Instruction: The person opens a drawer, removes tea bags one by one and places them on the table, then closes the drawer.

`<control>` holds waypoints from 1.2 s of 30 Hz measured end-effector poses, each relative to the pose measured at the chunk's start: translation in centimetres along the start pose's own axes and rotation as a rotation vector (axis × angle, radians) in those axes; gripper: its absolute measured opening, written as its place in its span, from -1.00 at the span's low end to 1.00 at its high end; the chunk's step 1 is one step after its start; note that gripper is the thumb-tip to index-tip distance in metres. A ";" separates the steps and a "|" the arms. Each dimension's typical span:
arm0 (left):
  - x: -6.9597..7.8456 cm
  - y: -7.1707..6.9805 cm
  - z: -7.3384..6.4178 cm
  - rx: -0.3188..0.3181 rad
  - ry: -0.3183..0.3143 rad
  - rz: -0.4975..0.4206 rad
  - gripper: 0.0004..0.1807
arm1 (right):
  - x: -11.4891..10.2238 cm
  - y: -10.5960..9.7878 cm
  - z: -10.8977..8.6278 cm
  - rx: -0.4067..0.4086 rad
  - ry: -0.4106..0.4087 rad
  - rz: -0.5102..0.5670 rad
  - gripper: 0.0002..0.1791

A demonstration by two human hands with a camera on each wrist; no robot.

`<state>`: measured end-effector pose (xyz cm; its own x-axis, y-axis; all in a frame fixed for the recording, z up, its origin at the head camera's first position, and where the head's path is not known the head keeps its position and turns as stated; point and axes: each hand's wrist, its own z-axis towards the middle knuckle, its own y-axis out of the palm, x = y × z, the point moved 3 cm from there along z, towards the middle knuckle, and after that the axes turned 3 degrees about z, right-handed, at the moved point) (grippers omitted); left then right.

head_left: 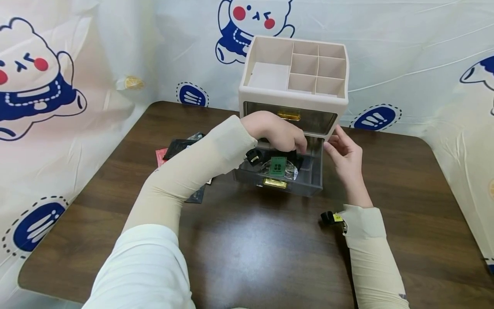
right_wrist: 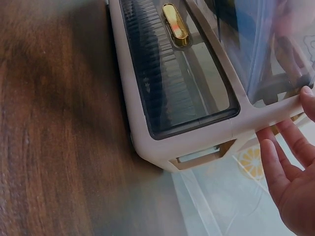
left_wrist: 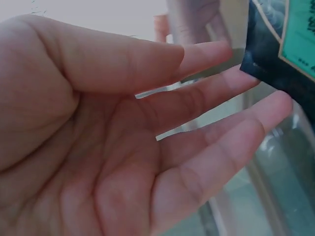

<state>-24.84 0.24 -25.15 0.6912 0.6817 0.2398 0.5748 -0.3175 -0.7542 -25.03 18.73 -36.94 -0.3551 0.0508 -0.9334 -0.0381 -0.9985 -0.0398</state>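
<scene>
The left arm (head_left: 170,184) slants inward from the lower left, its wrist (head_left: 248,127) bent so the left hand (head_left: 279,132) tips downward, fingers (left_wrist: 221,160) nearly straight and slightly spread. The right arm (head_left: 370,257) rises from the lower right, the right hand (head_left: 347,156) pointing upward, thumb (right_wrist: 309,102) parted from its outstretched fingers.
</scene>
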 end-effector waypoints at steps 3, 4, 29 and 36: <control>-0.1 -0.5 -0.7 0.030 0.016 0.003 -0.49 | -0.1 0.0 0.0 -0.002 -0.001 -0.006 -0.40; -0.1 -0.6 -0.8 0.042 0.023 0.011 -0.49 | -0.1 0.0 0.0 0.000 -0.002 -0.001 -0.40; -1.5 1.0 -1.0 0.027 0.121 -0.098 -0.71 | -0.2 0.1 -0.1 -0.001 0.027 -0.020 -0.42; -1.8 0.9 -1.7 0.051 0.148 -0.152 -0.72 | -0.1 0.0 -0.1 -0.002 0.012 -0.030 -0.41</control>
<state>-24.82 -2.39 -25.26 0.6568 0.6142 0.4374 0.6573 -0.1821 -0.7313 -24.89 18.73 -36.89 -0.3422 0.0805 -0.9362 -0.0472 -0.9965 -0.0685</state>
